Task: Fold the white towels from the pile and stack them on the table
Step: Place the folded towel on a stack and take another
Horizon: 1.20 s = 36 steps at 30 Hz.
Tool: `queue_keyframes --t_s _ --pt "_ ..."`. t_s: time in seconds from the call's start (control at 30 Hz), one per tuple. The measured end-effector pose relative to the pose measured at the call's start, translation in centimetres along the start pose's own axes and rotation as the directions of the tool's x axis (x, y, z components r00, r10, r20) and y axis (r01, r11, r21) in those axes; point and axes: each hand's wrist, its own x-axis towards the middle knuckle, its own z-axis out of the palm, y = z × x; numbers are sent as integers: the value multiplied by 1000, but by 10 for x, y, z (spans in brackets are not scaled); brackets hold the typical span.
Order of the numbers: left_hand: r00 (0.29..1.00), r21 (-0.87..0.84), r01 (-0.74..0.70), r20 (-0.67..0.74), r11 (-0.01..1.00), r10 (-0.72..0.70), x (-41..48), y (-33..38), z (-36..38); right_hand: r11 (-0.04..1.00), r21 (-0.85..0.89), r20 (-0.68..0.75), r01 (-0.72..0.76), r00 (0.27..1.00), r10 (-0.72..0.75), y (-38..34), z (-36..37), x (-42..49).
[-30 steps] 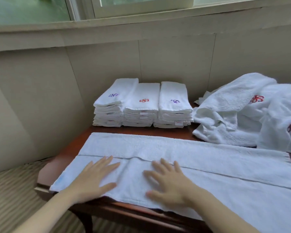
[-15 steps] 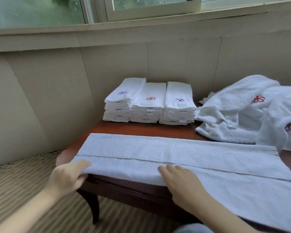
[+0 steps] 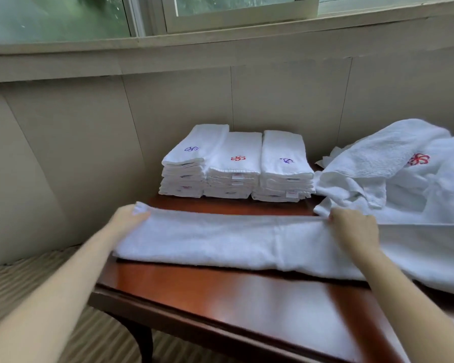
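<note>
Both hands grip the far edge of the long towel (image 3: 220,239) on the table (image 3: 220,289): left hand (image 3: 127,218) at its end, right hand (image 3: 351,226) pinching mid-length

Long white towel (image 3: 233,242) folded lengthwise, three folded stacks (image 3: 233,166) behind

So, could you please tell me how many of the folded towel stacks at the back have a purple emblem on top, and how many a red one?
Purple emblem on top: 2 (the left stack and the right stack)
Red emblem on top: 1 (the middle stack)
Total: 3 stacks
</note>
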Motion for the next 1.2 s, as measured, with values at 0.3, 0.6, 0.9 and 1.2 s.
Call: queue_keyframes --t_s 0.3,0.6,0.9,1.2 --pt "977 657 89 -204 749 63 21 -3 51 999 27 112 26 993 -29 9 52 31" --pt "921 764 -387 289 516 263 -22 81 148 962 93 187 -256 954 236 32 24 13" --pt "725 450 -661 591 601 355 -101 120 219 933 87 538 -350 804 252 128 -25 -22" --pt "689 346 -584 690 735 222 -80 146 198 946 167 392 -279 899 196 170 -25 -42"
